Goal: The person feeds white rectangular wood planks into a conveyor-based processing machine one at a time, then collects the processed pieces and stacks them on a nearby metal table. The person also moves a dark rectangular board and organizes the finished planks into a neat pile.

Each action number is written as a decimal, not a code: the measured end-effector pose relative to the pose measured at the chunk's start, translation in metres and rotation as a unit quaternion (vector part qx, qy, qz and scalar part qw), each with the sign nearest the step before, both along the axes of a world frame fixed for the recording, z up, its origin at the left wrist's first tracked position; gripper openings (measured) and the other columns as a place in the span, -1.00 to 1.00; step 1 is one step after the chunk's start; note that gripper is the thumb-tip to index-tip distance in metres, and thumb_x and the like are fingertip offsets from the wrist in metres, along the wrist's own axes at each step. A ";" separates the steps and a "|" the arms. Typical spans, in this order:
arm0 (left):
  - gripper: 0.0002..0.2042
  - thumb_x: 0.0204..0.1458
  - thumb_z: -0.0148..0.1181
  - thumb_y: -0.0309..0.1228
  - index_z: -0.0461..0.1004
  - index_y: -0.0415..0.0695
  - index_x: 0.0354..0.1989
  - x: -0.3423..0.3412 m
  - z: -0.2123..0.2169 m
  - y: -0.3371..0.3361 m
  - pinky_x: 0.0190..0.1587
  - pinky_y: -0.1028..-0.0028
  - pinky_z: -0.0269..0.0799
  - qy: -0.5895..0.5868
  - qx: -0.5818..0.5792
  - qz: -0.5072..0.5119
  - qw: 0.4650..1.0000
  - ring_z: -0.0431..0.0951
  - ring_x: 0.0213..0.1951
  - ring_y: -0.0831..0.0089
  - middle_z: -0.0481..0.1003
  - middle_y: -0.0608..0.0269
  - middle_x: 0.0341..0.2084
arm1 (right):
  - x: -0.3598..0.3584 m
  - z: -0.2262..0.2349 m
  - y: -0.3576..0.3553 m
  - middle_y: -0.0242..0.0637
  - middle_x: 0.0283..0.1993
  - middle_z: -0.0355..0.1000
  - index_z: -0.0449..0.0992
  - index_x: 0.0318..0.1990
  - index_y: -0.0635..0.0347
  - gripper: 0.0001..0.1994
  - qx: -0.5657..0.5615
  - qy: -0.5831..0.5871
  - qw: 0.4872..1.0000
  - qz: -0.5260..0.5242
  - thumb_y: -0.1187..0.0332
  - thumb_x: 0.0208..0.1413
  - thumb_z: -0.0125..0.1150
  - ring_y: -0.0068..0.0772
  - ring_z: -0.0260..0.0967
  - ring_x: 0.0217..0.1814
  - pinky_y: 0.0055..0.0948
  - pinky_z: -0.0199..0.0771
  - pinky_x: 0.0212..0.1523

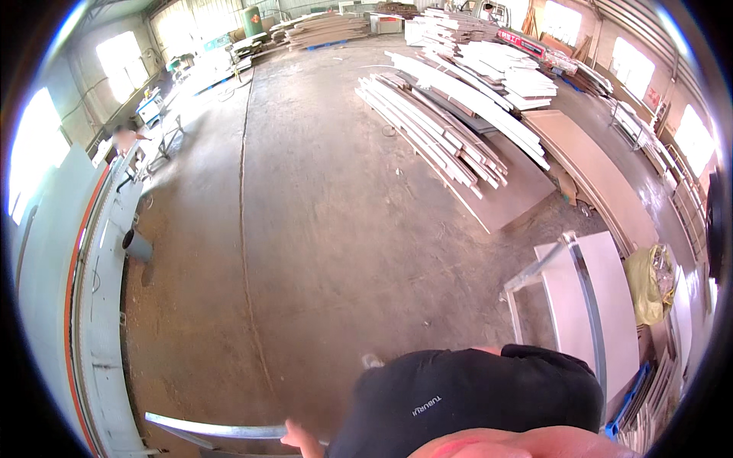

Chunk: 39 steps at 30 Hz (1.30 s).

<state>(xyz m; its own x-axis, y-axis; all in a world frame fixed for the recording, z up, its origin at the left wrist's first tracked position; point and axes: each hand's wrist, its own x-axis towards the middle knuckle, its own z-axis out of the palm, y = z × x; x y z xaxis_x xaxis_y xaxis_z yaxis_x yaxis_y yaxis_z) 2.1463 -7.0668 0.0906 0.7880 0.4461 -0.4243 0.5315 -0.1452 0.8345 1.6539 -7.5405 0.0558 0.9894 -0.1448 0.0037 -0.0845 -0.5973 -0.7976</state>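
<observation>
At the lower edge, my left hand (300, 438) is closed around a long, pale metal bar (221, 430). The bar runs leftward from the hand, low over the floor, and a second thin piece shows just below its left part. A black garment (473, 393) with pale lettering fills the lower middle, to the right of the hand. Below it lies a stretch of bare skin without fingers; I cannot tell whose body this is. My right hand does not appear.
A long pale machine (103, 336) with an orange stripe lines the left side, a grey bucket (137, 246) beside it and a person (126, 141) beyond. At right stand a metal frame (584, 282) with pale panels, a yellowish sack (650, 286) and stacked boards (435, 133).
</observation>
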 end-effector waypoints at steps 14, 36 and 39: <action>-0.35 0.03 0.48 -0.04 0.46 -0.41 0.03 0.313 -0.037 -0.335 0.04 0.01 0.54 0.042 -0.004 -0.105 0.994 0.58 -0.14 0.02 0.60 -0.15 -0.21 | 0.256 -0.134 -0.305 -0.16 -0.11 0.72 0.72 -0.04 0.12 -0.66 0.137 0.205 0.945 -0.213 0.05 0.30 0.26 -0.16 0.68 -0.04 -0.14 0.62 -0.03; -0.54 0.25 0.34 0.12 0.56 -0.10 -0.22 0.764 -0.126 -0.752 -0.15 0.19 0.50 0.060 -0.245 0.008 0.968 0.51 -0.35 0.31 0.50 0.24 -0.47 | 0.764 -0.052 -0.906 -0.31 -0.27 0.67 0.70 -0.12 0.11 -0.72 0.206 0.299 0.865 -0.345 0.12 0.25 0.24 -0.37 0.60 -0.25 -0.23 0.59 -0.13; -0.46 0.27 0.32 0.14 0.60 -0.22 -0.21 0.834 -0.108 -0.809 -0.21 0.16 0.47 -0.021 -0.129 -0.011 0.991 0.52 -0.34 0.29 0.56 0.19 -0.38 | 0.789 -0.034 -0.914 -0.10 -0.13 0.67 0.68 -0.07 0.13 -0.70 0.079 0.161 0.978 -0.110 0.18 0.18 0.22 0.14 0.61 -0.06 -0.04 0.59 -0.04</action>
